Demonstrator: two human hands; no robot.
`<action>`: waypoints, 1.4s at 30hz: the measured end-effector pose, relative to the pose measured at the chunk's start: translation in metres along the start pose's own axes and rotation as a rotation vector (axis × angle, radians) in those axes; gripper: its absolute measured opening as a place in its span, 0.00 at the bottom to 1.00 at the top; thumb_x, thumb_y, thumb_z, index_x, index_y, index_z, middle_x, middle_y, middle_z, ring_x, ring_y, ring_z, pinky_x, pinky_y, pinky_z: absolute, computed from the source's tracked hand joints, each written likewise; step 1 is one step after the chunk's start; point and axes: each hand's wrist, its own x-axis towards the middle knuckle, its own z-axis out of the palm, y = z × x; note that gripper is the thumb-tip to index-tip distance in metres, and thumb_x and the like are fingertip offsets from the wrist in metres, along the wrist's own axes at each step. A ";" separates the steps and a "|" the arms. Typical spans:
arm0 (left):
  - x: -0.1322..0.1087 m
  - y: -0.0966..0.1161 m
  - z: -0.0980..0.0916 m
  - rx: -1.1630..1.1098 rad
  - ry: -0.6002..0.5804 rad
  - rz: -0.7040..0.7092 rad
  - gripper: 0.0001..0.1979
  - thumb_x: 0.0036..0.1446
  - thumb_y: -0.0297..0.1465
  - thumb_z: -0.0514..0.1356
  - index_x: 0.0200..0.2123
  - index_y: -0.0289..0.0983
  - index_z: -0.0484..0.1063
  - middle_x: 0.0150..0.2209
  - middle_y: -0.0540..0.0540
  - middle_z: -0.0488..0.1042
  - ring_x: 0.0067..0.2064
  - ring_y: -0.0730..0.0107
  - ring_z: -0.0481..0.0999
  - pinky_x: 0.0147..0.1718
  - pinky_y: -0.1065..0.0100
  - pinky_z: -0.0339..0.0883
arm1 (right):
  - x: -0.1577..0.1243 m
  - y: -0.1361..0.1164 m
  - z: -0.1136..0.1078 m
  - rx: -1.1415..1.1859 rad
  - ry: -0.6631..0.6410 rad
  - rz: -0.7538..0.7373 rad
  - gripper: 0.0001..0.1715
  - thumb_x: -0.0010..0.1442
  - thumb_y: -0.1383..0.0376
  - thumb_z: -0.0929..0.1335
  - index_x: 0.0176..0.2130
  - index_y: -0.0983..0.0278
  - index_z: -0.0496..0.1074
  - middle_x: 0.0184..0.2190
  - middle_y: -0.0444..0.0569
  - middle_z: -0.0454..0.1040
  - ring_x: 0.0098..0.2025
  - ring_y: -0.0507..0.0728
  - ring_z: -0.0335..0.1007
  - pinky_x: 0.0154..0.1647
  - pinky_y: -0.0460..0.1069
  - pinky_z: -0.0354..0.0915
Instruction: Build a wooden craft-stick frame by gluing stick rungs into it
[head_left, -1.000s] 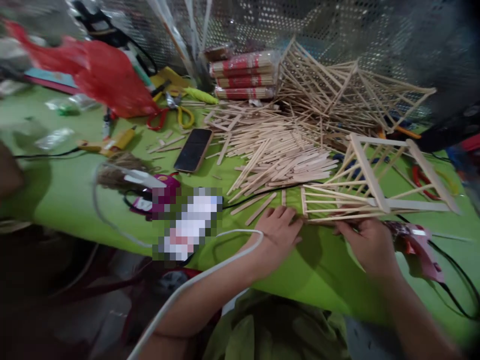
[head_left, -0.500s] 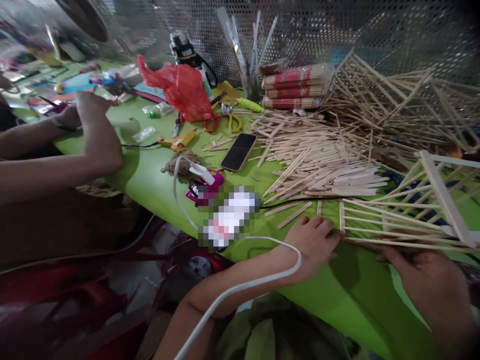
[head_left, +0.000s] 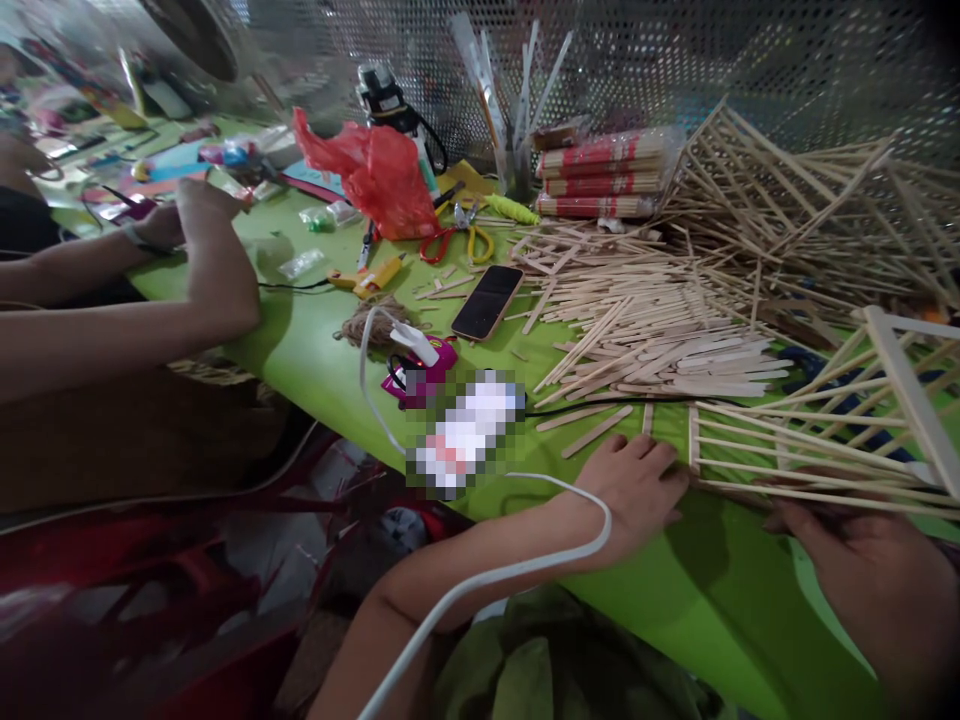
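Observation:
A frame of thin wooden sticks (head_left: 795,470) lies on its side at the right, with flat crosspieces joining several long rods. My right hand (head_left: 874,570) grips its lower edge; the fingers go out of sight beneath the sticks. Palm down on the green table, my left hand (head_left: 634,490) rests just left of the frame's narrow end, fingers apart and slightly bent, holding nothing I can see. Beyond it are loose flat craft sticks (head_left: 598,432). A white cable (head_left: 480,580) passes over my left forearm.
Piles of wooden sticks (head_left: 660,310) and packaged sticks (head_left: 596,185) fill the back right. A dark phone (head_left: 487,302), twine (head_left: 375,322), a yellow glue gun (head_left: 379,275), pliers (head_left: 480,243) and a red plastic bag (head_left: 382,180) lie leftward. Another person's arm (head_left: 202,270) rests at the left.
The whole scene has shifted slightly right in the view. Both my hands and the stick frame keep about the same places relative to each other.

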 end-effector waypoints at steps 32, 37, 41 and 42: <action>-0.001 0.001 -0.003 -0.014 0.027 -0.004 0.18 0.65 0.36 0.61 0.56 0.38 0.71 0.54 0.41 0.72 0.55 0.56 0.70 0.53 0.56 0.67 | -0.008 0.002 0.008 0.266 0.134 -0.248 0.22 0.55 0.50 0.68 0.19 0.60 0.77 0.23 0.51 0.81 0.29 0.63 0.77 0.34 0.52 0.66; -0.001 0.001 -0.004 -0.013 0.032 -0.004 0.16 0.65 0.35 0.61 0.54 0.38 0.71 0.52 0.41 0.72 0.54 0.56 0.70 0.52 0.56 0.67 | -0.009 0.002 0.009 0.286 0.153 -0.274 0.21 0.55 0.52 0.68 0.19 0.60 0.77 0.23 0.51 0.81 0.30 0.62 0.77 0.35 0.52 0.67; -0.002 0.001 -0.004 -0.013 0.027 -0.002 0.17 0.65 0.34 0.60 0.56 0.38 0.70 0.54 0.41 0.72 0.55 0.55 0.70 0.51 0.55 0.67 | -0.010 0.000 0.009 0.308 0.139 -0.254 0.21 0.55 0.51 0.68 0.20 0.60 0.77 0.24 0.52 0.81 0.30 0.63 0.78 0.35 0.52 0.67; -0.002 0.001 -0.004 -0.010 0.027 -0.005 0.17 0.65 0.34 0.60 0.56 0.38 0.70 0.54 0.40 0.71 0.55 0.55 0.70 0.51 0.55 0.67 | -0.010 0.000 0.009 0.314 0.132 -0.245 0.21 0.56 0.51 0.68 0.20 0.60 0.77 0.24 0.52 0.81 0.30 0.63 0.78 0.35 0.52 0.67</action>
